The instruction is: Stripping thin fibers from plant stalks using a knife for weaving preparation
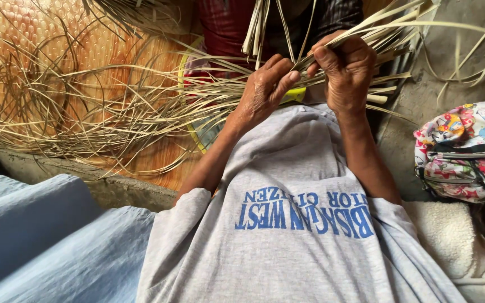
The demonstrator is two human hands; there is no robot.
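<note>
My left hand (pixel 263 90) and my right hand (pixel 348 70) are raised in front of my grey shirt, both closed on a bundle of pale dried leaf strips (pixel 388 28). The strips fan out from my fingers to the upper right and trail down to the left. My right thumb and fingers pinch the strips near the top. Just left of them, my left fingers curl around the same strips.
A loose tangle of dried strips (pixel 74 106) lies on an orange woven mat (pixel 34 28) at the left. More strips hang from above (pixel 259 28). A colourful printed bag (pixel 467 151) sits at the right on a white fleecy cloth (pixel 450 235). Blue fabric (pixel 40 235) covers the lower left.
</note>
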